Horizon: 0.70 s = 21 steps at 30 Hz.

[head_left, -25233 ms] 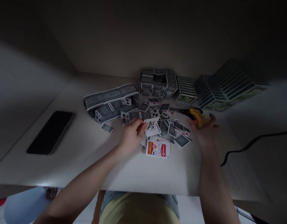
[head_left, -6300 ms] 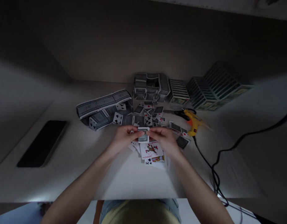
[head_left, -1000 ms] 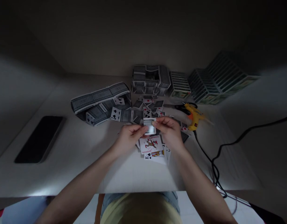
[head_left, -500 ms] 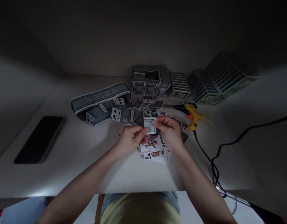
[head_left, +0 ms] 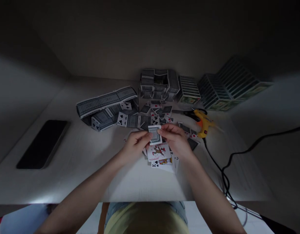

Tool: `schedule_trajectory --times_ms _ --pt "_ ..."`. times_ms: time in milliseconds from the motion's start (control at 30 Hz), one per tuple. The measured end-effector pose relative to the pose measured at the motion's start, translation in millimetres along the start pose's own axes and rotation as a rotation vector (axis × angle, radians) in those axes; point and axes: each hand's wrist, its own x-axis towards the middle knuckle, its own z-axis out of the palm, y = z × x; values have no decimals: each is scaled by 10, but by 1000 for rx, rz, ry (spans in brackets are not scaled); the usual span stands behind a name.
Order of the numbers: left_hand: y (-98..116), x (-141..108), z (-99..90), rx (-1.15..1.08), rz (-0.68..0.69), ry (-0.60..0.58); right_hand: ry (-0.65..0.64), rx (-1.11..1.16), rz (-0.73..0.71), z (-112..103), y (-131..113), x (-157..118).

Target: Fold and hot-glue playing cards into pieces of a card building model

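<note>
Between my two hands is a playing card (head_left: 155, 136), its patterned back facing up. My left hand (head_left: 135, 143) pinches its left edge, and my right hand (head_left: 175, 139) pinches the upper right side. Just below it lie a joker card (head_left: 158, 152) and a king of spades (head_left: 162, 161), face up on the table. Beyond my hands, card pieces (head_left: 132, 121) are scattered, some with faces up and some with backs up. Whether the held card is whole or cut, I cannot tell.
Structures made of cards stand behind: a long one (head_left: 107, 101) at left, a blocky one (head_left: 159, 84) in the middle, stepped ones (head_left: 228, 87) at right. A yellow glue gun (head_left: 203, 123) with a black cord (head_left: 224, 172) lies beside scissors (head_left: 189, 113). A phone (head_left: 42, 144) rests at left.
The held card has tipped so more of its back shows, and it sits slightly lower and further left. Both hands keep their pinch on it. The view has shifted slightly.
</note>
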Motion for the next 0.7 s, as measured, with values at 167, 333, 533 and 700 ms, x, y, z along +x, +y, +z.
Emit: schedule_trajectory --times_ms 167,333,533,700 --pt "-3 -29 11 186 205 77 -65 41 101 40 -14 -24" --pt "-7 -35 6 191 213 69 -69 52 109 35 -3 -13" --pt "7 -27 -5 126 171 88 -93 54 108 25 -4 -26" --pt "8 -34 -20 168 198 103 -98 43 141 52 -5 -45"
